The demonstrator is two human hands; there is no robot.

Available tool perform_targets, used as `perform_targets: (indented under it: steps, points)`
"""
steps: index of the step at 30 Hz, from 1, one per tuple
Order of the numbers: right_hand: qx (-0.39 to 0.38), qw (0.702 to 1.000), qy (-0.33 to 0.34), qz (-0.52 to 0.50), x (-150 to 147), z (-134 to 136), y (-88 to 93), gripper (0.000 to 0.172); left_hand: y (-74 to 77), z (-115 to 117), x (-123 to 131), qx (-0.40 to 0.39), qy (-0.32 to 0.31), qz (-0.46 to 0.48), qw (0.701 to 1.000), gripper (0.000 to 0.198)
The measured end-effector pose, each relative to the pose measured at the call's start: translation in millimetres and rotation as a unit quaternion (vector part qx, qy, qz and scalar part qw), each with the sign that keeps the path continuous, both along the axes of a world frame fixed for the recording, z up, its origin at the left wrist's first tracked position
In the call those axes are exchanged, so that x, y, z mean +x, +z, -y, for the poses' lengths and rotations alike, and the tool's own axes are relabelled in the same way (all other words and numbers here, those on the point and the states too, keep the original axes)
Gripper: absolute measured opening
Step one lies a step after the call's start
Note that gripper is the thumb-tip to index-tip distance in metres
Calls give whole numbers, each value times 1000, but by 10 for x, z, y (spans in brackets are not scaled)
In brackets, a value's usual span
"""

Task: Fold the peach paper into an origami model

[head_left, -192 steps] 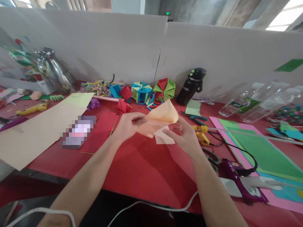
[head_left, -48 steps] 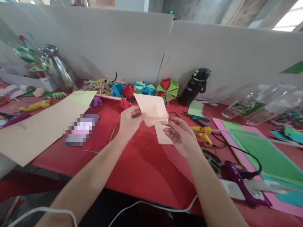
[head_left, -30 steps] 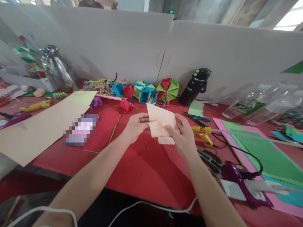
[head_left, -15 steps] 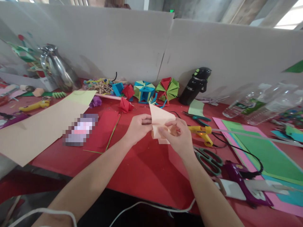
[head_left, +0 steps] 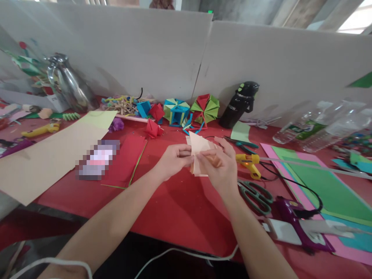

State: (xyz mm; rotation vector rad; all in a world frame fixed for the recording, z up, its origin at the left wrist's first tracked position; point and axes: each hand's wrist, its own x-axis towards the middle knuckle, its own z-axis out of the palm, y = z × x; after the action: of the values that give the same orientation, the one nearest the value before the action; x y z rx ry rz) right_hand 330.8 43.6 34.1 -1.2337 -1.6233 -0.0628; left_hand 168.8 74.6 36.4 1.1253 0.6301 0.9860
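Evidently the step in hand is bending or folding a cream paper [head_left: 198,142], held between both hands over the middle of the red tabletop [head_left: 174,211]. The left hand [head_left: 174,161] has its grip clamped on the paper's left edge; the right hand [head_left: 223,166] pinches the front layer, its grip closed on it, with part of the sheet curling beneath the fingers. The next move seems to call for steadying that left edge while the right fingers line up the layers before pressing any crease.
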Motion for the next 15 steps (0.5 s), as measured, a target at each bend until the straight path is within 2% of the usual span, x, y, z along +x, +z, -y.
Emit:
perform_targets:
  steps: [4, 11, 15]
  points:
    - [22, 1000, 2, 22, 4, -10, -1, 11, -14, -20, -8, -8, -19, 7, 1000, 29]
    - [33, 998, 7, 44, 9, -9, -14, 10, -49, -3, 14, 51, -34, -32, 998, 21]
    - [29, 998, 7, 47, -8, 3, -8, 10, -14, 17, 12, 36, -48, -25, 998, 18]
